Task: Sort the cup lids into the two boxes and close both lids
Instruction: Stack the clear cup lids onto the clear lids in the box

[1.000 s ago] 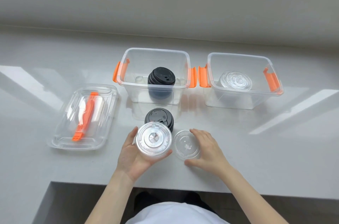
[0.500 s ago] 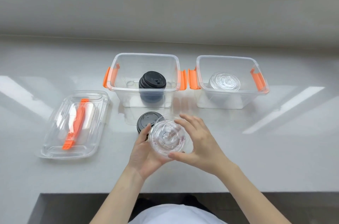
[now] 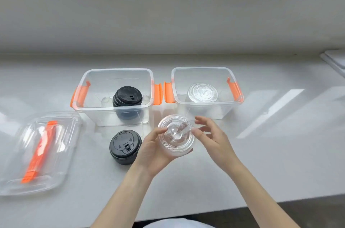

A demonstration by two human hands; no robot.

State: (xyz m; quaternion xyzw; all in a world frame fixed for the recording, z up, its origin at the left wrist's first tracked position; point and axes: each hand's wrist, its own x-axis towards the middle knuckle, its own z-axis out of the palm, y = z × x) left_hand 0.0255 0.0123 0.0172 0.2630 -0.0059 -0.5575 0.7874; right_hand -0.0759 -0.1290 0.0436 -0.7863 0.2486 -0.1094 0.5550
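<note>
On the white counter (image 3: pixel 261 162), below the window ledge: two open boxes stand side by side, with loose lids in front and two hands raised between them.

Left hand (image 3: pixel 151 155): palm up, thumb and fingers closed around the clear lids (image 3: pixel 175 135), gripping them from below and from the left edge.

Clear lids: a small stack, held above the counter in front of the gap between the two boxes; how many are in the stack cannot be told.

Right hand (image 3: pixel 211 138): fingers spread and loosely curled, holding nothing; the fingertips (image 3: pixel 195 130) lie just beside the right rim of the clear lids, and whether they touch it cannot be told.

Left box (image 3: pixel 93 110): clear plastic with orange clips on both sides, uncovered; inside it stands a stack of black lids (image 3: pixel 127 96).

Right box (image 3: pixel 233 105): same make, uncovered, its clip nearly touching the neighbouring clip of the left box; inside it rests a stack of clear flat lids (image 3: pixel 203 92).

Black lid (image 3: pixel 125 146): a short stack on the counter, just in front of the left box and just left of the left hand, spout flap facing up.

Box cover (image 3: pixel 61 162): clear, with an orange handle (image 3: pixel 40 150) along its middle, lying flat on the counter well to the left of the boxes; whether a second cover is nested with it cannot be told.

Person: bare forearms enter from the lower edge.
</note>
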